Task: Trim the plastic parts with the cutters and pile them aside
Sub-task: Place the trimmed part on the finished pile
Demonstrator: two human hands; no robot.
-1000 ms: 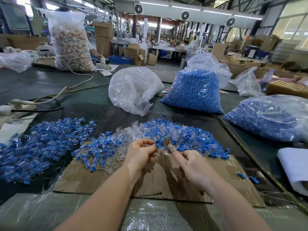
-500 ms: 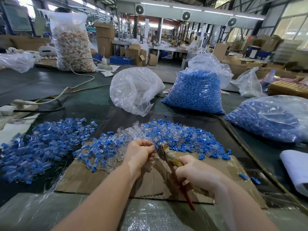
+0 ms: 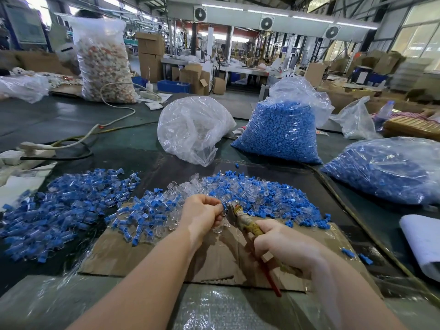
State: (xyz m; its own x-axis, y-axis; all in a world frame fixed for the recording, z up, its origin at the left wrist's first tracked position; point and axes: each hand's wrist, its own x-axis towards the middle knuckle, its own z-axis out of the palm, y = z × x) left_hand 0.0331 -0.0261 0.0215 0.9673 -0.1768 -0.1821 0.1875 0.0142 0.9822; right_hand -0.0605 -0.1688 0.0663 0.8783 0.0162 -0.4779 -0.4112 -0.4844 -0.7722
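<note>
I see my left hand (image 3: pixel 202 214) pinching a small part (image 3: pixel 224 207) at frame centre; the cutters (image 3: pixel 246 221), gripped by my right hand (image 3: pixel 283 247), run from lower right up-left, head touching the part. Work sits over cardboard (image 3: pixel 214 258); the pile (image 3: pixel 64 208) lies left, in a factory hall.
</note>
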